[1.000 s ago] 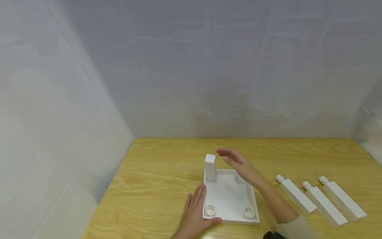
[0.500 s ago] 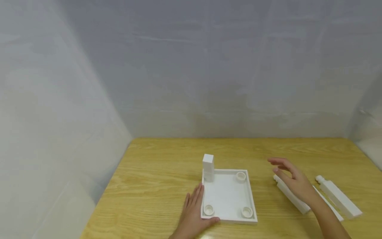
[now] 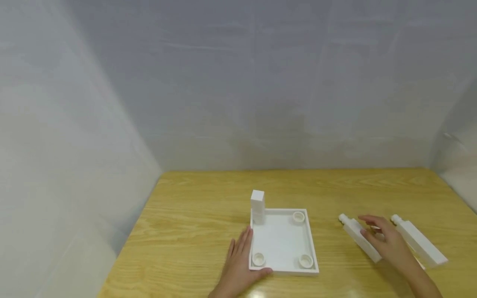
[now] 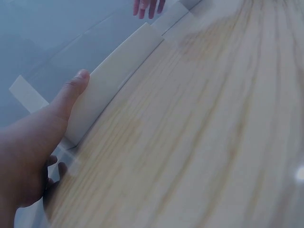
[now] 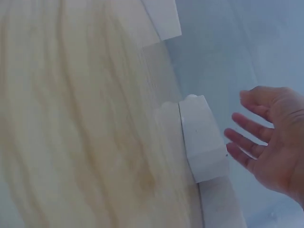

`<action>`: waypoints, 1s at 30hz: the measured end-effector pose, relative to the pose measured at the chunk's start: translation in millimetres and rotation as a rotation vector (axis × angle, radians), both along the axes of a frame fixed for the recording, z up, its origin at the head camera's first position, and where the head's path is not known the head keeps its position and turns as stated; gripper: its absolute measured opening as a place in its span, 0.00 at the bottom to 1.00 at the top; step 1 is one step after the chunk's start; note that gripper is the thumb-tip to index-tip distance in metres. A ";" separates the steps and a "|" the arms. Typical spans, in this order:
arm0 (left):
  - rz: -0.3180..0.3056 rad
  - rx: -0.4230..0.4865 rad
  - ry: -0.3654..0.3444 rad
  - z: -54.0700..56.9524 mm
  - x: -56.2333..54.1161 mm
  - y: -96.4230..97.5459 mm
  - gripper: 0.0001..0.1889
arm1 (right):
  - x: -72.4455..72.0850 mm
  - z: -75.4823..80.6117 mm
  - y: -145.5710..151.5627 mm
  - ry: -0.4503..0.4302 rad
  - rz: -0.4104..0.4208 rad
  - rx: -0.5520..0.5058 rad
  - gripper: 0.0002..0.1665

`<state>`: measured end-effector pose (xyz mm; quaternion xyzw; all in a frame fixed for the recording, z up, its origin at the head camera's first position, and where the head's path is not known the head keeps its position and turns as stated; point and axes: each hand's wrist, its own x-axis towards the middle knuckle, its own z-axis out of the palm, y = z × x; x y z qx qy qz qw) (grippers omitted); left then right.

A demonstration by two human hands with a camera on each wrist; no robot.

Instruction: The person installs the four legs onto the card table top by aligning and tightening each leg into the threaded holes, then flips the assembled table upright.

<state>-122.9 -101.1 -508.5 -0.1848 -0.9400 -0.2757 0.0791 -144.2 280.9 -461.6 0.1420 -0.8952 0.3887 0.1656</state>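
A white square board with a raised rim (image 3: 312,240) lies on the table, one round socket in each of three corners. In its far left corner a white square leg (image 3: 258,207) stands upright. My left hand (image 3: 236,267) rests with extended fingers along the board's left edge, its thumb against the front edge. To the right lie more white legs with knobbed ends: a left one (image 3: 361,240), a right one (image 3: 421,244), and a middle one mostly hidden beneath my right hand (image 3: 391,248). That hand hovers with fingers loosely bent, apart from the leg (image 5: 204,142) in the right wrist view.
The yellow wood-grain table (image 3: 193,215) stretches out on both sides of the board. Pale sheeting (image 3: 223,103) hangs behind the table and at its sides.
My right hand has moved from beside the upright leg, rightward and down to the lying legs, uncovering the far right socket. My left hand has stayed on the board's edge.
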 end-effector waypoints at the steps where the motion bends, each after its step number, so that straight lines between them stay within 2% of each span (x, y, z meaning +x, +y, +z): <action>1: -0.002 -0.002 0.000 0.1 -0.2 0.1 0.57 | 0.1 -2.7 1.2 -0.002 -0.005 0.011 0.21; 6: -0.005 -0.002 0.006 0.6 -0.6 0.4 0.57 | 2.2 -16.9 0.8 -0.006 -0.034 0.100 0.26; 10: -0.007 0.001 0.009 1.7 -0.6 0.4 0.57 | 8.2 -23.5 -3.8 -0.061 -0.070 0.137 0.29; 14: -0.007 -0.004 0.008 2.1 -1.0 0.3 0.57 | 13.8 -26.0 -6.1 -0.123 -0.101 0.122 0.32; 19: -0.008 -0.009 0.010 1.7 -1.6 0.5 0.57 | 19.6 -27.6 -4.6 -0.121 -0.159 0.127 0.34; 25: -0.011 -0.013 0.011 0.2 -1.5 1.9 0.57 | 29.7 -26.6 1.1 -0.149 -0.161 0.161 0.35; 30: -0.005 -0.001 0.020 1.6 0.2 0.9 0.57 | 30.9 -29.2 2.0 -0.179 -0.163 0.172 0.35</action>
